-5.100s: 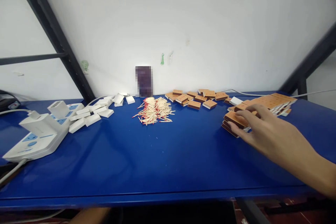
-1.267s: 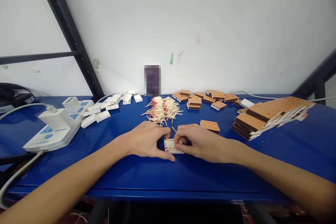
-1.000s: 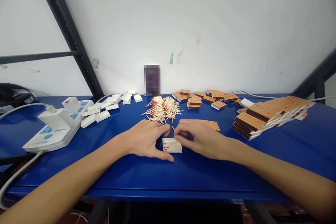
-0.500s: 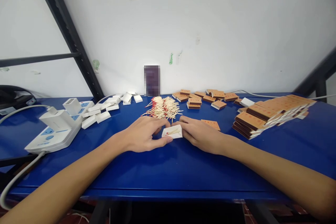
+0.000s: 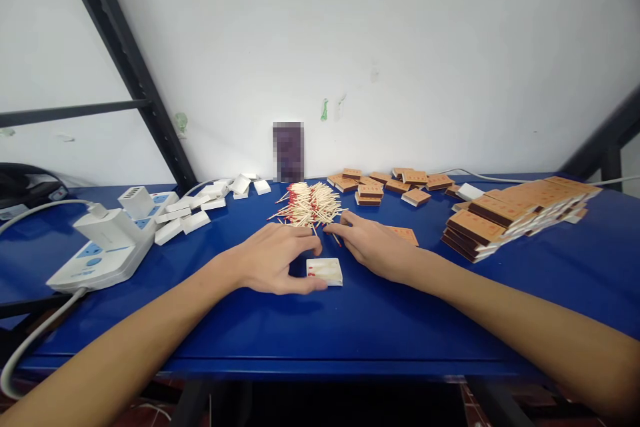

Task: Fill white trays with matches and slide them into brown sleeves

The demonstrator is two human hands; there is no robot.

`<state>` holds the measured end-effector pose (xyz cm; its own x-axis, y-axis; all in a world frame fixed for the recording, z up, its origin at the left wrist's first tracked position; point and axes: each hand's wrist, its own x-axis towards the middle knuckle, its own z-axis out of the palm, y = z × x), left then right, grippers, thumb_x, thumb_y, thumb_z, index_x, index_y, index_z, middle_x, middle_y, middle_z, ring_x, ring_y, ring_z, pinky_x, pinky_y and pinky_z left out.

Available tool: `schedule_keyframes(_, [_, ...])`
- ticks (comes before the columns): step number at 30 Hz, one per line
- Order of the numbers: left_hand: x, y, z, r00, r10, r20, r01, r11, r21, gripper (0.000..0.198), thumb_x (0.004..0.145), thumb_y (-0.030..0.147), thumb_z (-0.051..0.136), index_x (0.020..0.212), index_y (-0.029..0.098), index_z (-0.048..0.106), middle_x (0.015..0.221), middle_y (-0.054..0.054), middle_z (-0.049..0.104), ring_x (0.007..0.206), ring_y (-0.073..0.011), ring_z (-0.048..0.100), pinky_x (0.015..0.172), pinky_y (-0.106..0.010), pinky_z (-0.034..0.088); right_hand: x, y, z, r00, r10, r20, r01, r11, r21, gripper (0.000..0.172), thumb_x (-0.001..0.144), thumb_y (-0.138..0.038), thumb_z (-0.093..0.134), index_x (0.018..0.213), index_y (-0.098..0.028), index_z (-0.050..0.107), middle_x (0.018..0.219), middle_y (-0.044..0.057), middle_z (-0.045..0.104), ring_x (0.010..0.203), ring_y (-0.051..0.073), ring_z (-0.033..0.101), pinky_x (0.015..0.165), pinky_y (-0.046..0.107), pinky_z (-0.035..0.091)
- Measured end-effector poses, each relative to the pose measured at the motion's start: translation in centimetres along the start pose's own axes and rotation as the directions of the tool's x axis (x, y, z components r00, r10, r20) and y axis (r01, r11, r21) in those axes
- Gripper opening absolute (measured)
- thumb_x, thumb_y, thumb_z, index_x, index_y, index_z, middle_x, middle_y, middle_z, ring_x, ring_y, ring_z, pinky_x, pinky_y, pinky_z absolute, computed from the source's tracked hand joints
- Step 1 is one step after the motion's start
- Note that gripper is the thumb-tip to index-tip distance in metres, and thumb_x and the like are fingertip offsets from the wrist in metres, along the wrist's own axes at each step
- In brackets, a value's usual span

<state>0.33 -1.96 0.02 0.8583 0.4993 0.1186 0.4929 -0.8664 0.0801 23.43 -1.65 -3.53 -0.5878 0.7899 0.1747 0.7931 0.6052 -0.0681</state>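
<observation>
A small white matchbox tray with a few red-headed matches in it lies on the blue table in front of me. Around its left side curves my left hand, open, the thumb along the front edge and the fingers apart behind it. My right hand reaches to the near right edge of a heap of loose matches. Its fingers are apart, fingertips among the matches. A single match with its red head toward me lies by those fingers. Partly behind the right hand is an orange matchbox sleeve.
White trays lie piled at left, next to a power strip with chargers. Orange matchbox sleeves are scattered at the back, and a stack of matchboxes stands at right. A blurred dark rectangle leans on the wall.
My right hand has left the tray and moved up to the match heap. The tray now lies flat and nearer me, and the left fingers have opened around it.
</observation>
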Motion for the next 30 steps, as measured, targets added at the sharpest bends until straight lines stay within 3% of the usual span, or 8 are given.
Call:
schedule_keyframes(4, [0.0,-1.0,0.0,0.998,-0.033,-0.053,0.035,0.999,0.032,0.027,0.098,0.034,0.036,0.103,0.019,0.058,0.095,-0.003,0.064,0.080,-0.0173,0.057,0.070,-0.029,0.040,-0.1,0.1,-0.5,0.998,-0.047,0.030,0.045,0.997,0.056,0.030,0.098,-0.017,0.035,0.116,-0.018,0.060,0.102,0.009,0.054,0.081,0.019,0.056,0.069,0.031,0.043])
schedule_keyframes(10, [0.0,-2.2,0.1,0.995,-0.055,-0.077,0.066,0.988,0.142,0.023,0.095,0.021,0.035,0.097,0.018,0.058,0.092,-0.003,0.062,0.080,-0.0169,0.056,0.069,-0.029,0.039,-0.8,0.1,-0.6,0.987,-0.156,0.025,0.148,0.966,0.211,0.024,0.101,-0.028,0.036,0.103,-0.021,0.059,0.100,0.006,0.052,0.084,0.018,0.055,0.077,0.032,0.045])
schedule_keyframes(15, [-0.3,-3.3,-0.3,0.987,-0.103,-0.121,0.128,0.968,0.217,0.023,0.093,0.022,0.039,0.100,0.018,0.060,0.091,-0.005,0.060,0.081,-0.0179,0.056,0.068,-0.030,0.039,-0.9,0.2,-0.3,0.986,-0.167,0.004,0.162,0.958,0.235,0.025,0.102,-0.031,0.033,0.101,-0.020,0.055,0.103,0.008,0.051,0.087,0.019,0.053,0.082,0.035,0.045])
schedule_keyframes(22, [-0.4,-3.8,-0.4,0.995,-0.089,-0.040,0.095,0.977,0.191,0.021,0.094,0.033,0.047,0.094,0.019,0.062,0.095,-0.005,0.060,0.086,-0.0194,0.056,0.073,-0.030,0.039,-0.8,0.4,0.1,0.980,-0.197,-0.025,0.198,0.969,0.147,0.025,0.102,-0.031,0.033,0.096,-0.019,0.055,0.098,0.007,0.054,0.084,0.020,0.052,0.079,0.035,0.044])
schedule_keyframes(26, [-0.3,-3.9,0.0,0.995,-0.099,0.005,0.097,0.983,0.156,0.019,0.095,0.028,0.045,0.093,0.019,0.061,0.096,-0.004,0.060,0.086,-0.0185,0.056,0.074,-0.030,0.039,-0.7,-0.1,-0.4,0.977,-0.199,-0.079,0.202,0.979,0.031,0.024,0.101,-0.027,0.034,0.091,-0.017,0.054,0.094,0.008,0.056,0.081,0.021,0.050,0.074,0.035,0.040])
schedule_keyframes(30, [-0.2,-3.7,0.3,0.994,-0.107,0.003,0.106,0.989,0.105,0.014,0.092,0.024,0.046,0.089,0.018,0.058,0.092,-0.004,0.060,0.082,-0.0175,0.055,0.071,-0.029,0.038,-1.0,-1.2,-1.5,0.975,-0.172,-0.143,0.189,0.976,0.110,0.021,0.101,-0.025,0.036,0.093,-0.017,0.054,0.093,0.008,0.057,0.082,0.020,0.049,0.075,0.034,0.039])
